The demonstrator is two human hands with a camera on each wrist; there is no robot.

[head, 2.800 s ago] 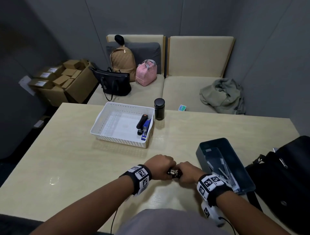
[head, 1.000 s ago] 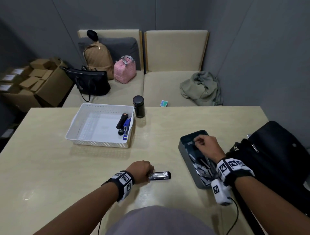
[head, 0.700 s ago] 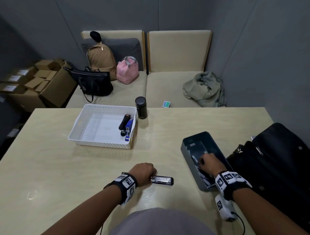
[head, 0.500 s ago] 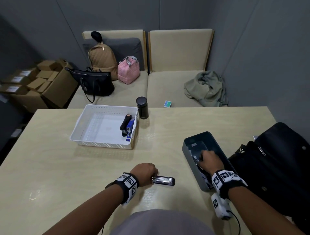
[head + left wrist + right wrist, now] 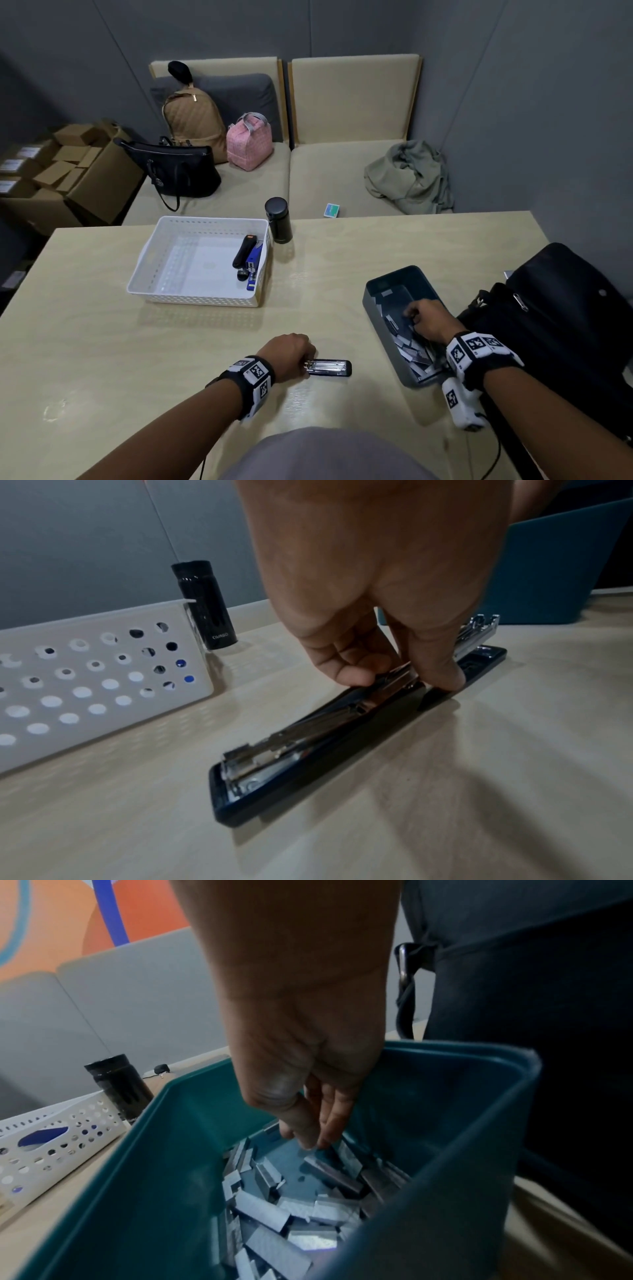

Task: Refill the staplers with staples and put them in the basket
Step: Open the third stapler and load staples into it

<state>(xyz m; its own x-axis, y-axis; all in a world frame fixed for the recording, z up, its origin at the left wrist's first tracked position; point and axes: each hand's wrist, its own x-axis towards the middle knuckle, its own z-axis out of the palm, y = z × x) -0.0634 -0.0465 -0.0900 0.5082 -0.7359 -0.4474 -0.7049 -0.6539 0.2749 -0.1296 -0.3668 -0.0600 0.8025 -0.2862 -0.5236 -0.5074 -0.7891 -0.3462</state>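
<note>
The pale wooden table [image 5: 102, 342] carries everything within arm's reach of the person. The white perforated plastic basket [image 5: 161, 260] sits at the far left, already holding a black stapler [image 5: 242, 251] and a blue stapler [image 5: 254, 263] laid along its right wall, apparently finished ones. To the right stands the deep teal plastic bin [image 5: 462, 1137], close to the right hand [image 5: 423, 318] so it can dip in; its thumb and fingers [image 5: 308, 1131] point down, closing toward the loose grey staple strips [image 5: 274, 1215], though whether they have one pinched I cannot tell. Nearest the body, the opened dark stapler with a chrome magazine [image 5: 329, 367] lies flat, its cover folded back, and the left hand [image 5: 289, 353] pinches its hinge, likely to steady it for loading.
</note>
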